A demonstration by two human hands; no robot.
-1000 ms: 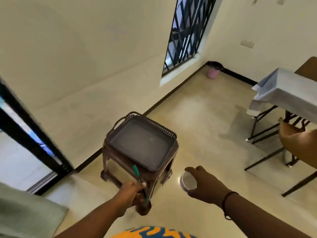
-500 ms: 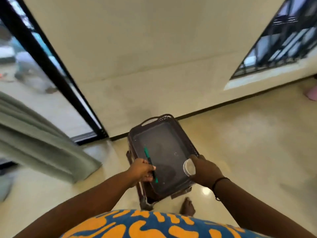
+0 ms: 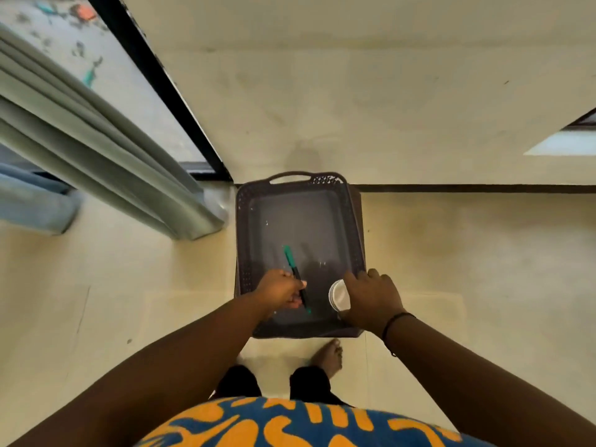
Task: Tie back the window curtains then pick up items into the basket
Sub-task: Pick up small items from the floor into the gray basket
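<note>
In the head view, a dark plastic basket [image 3: 300, 221] is seen from straight above, set on a low brown stool [image 3: 356, 201] of which only an edge shows at its right side, so that it stands within reach without stooping. The left hand [image 3: 279, 290] is held low over the near left part of the basket, its fingers pinched round a green pen [image 3: 295, 272] whose tip points away into the tray, presumably so that it can be laid flat on the bottom. The right hand [image 3: 371, 296] is curled round a small round white lid-like object [image 3: 338, 295], carried just inside the near right rim, apparently for the same purpose. Nothing else can be made out in the basket. The grey-green curtain [image 3: 96, 150] is seen gathered into folds at the left beside the dark door frame [image 3: 161, 85]; whether it is tied cannot be told. A bare foot [image 3: 329, 356] is planted on the floor [image 3: 467, 285] just before the basket.
</note>
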